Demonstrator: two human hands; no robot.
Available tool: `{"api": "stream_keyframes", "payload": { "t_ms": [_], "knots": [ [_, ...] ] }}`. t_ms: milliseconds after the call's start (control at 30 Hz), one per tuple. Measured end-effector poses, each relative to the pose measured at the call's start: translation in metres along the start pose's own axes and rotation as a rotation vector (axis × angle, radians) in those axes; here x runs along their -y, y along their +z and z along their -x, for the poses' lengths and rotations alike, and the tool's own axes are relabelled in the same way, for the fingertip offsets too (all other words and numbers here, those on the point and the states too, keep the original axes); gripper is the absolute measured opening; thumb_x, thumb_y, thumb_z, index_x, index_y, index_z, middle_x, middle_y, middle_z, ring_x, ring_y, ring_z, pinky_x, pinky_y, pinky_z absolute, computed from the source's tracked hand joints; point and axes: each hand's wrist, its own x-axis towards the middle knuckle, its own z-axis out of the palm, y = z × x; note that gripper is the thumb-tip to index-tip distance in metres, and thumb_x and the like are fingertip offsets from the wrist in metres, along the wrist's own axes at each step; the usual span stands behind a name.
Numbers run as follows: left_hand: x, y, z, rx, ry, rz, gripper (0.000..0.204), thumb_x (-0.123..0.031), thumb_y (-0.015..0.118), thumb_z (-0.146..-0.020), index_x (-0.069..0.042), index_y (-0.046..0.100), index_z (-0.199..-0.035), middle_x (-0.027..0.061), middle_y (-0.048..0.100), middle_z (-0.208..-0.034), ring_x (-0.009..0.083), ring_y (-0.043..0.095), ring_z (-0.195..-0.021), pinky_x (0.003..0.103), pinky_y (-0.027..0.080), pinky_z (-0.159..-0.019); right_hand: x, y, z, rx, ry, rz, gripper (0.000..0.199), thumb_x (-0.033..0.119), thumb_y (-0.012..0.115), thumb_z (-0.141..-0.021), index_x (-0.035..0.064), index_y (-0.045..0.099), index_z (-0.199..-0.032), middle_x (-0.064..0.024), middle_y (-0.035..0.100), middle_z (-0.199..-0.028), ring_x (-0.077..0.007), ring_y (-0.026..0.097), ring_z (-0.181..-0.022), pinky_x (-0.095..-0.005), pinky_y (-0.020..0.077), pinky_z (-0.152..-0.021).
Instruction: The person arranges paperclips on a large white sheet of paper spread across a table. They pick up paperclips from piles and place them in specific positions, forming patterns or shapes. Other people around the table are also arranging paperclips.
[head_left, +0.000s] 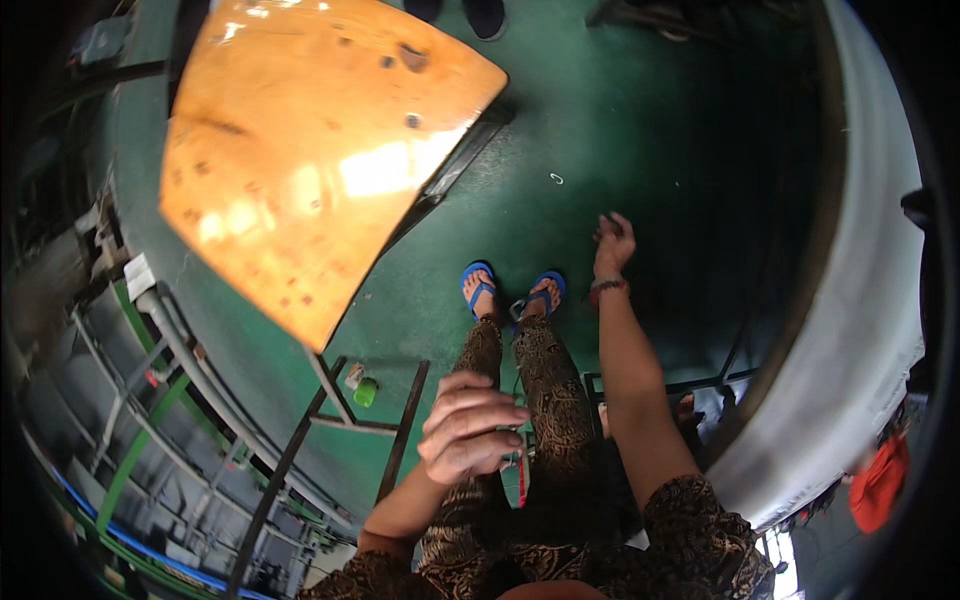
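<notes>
My left hand [472, 425] is raised in front of my body, its fingers curled in toward the thumb. Whatever lies between those fingertips, if anything, is too small to make out. Reaching forward over the green floor, my right hand [613, 245] has loosely bent fingers that are apart, and nothing shows in it. A reddish bracelet [607, 287] circles that wrist. Neither hand touches the orange-topped table [290, 170], whose glossy, spotted surface stands ahead on the left.
A large white curved surface [850, 260] runs along my right. Dark metal frame legs [400, 430] stand at my left, near a small green object [365, 392] on the floor [540, 130]. Metal racks [150, 420] line the far left. A red cloth [880, 485] hangs at lower right.
</notes>
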Motion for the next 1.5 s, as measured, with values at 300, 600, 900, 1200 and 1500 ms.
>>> {"api": "stream_keyframes", "payload": {
  "t_ms": [300, 600, 900, 1200, 1500],
  "knots": [
    [0.108, 0.003, 0.067, 0.158, -0.171, -0.069, 0.020, -0.027, 0.067, -0.088, -0.013, 0.055, -0.082, 0.0059, 0.067, -0.087, 0.0238, 0.062, -0.080, 0.044, 0.050, -0.075, -0.109, 0.088, -0.112, 0.306, -0.509, 0.966, 0.041, 0.010, 0.076, -0.075, 0.0012, 0.049, -0.105, -0.0191, 0.060, -0.094, -0.0360, 0.061, -0.083, -0.0430, 0.0499, -0.072],
    [0.143, 0.020, 0.069, 0.224, -0.174, 0.021, 0.016, -0.022, 0.058, -0.090, -0.006, 0.054, -0.093, 0.0162, 0.067, -0.092, 0.0307, 0.064, -0.085, 0.044, 0.052, -0.075, -0.140, 0.098, -0.145, 0.543, -0.803, 1.424, 0.018, -0.002, 0.056, -0.081, -0.0015, 0.054, -0.098, -0.0190, 0.061, -0.098, -0.0302, 0.064, -0.094, -0.0356, 0.0564, -0.080],
    [0.112, 0.023, 0.050, 0.052, -0.091, 0.025, 0.015, -0.021, 0.073, -0.080, -0.012, 0.061, -0.080, 0.0049, 0.070, -0.091, 0.0216, 0.064, -0.083, 0.039, 0.052, -0.075, -0.133, 0.075, -0.119, 0.317, -0.543, 0.965, 0.013, 0.009, 0.060, -0.083, -0.0014, 0.055, -0.090, -0.0245, 0.061, -0.089, -0.0422, 0.061, -0.081, -0.0497, 0.0510, -0.071],
    [-0.079, 0.002, -0.042, -0.127, 0.136, -0.010, 0.011, 0.005, 0.055, -0.085, -0.001, 0.048, -0.079, 0.0148, 0.062, -0.080, 0.0263, 0.056, -0.076, 0.038, 0.049, -0.067, 0.048, 0.004, 0.142, 0.185, -0.392, 0.569, 0.010, 0.012, 0.065, -0.081, 0.0030, 0.060, -0.080, -0.0189, 0.064, -0.076, -0.0369, 0.064, -0.073, -0.0432, 0.0503, -0.068],
    [-0.261, -0.020, -0.141, 0.050, -0.031, 0.173, 0.008, 0.010, 0.056, -0.087, 0.003, 0.056, -0.090, 0.0150, 0.064, -0.090, 0.0230, 0.059, -0.083, 0.031, 0.047, -0.079, 0.451, -0.127, 0.359, 0.427, -0.489, -0.099, 0.033, 0.004, 0.062, -0.088, 0.0007, 0.055, -0.121, -0.0044, 0.065, -0.087, -0.0087, 0.061, -0.075, -0.0242, 0.0502, -0.069]
  ]
}}
